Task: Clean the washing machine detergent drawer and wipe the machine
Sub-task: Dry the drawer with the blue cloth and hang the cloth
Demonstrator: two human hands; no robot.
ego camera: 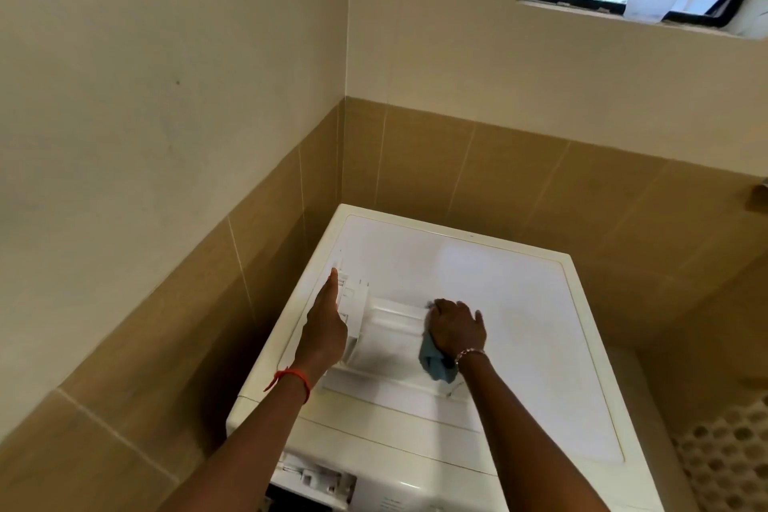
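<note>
A person's left hand (326, 324), fingers straight, rests on the detergent drawer (388, 330) atop the washing machine (519, 303) while the right hand (455, 326) grips a blue cloth (434, 362) against it.

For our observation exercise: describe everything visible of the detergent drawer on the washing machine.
The detergent drawer is white plastic, out of its slot, lying on top of the washing machine near its left edge. Compartment walls show at its far end. The left hand rests along its left side, fingers straight; the right hand holds a blue cloth against its right side.
</note>
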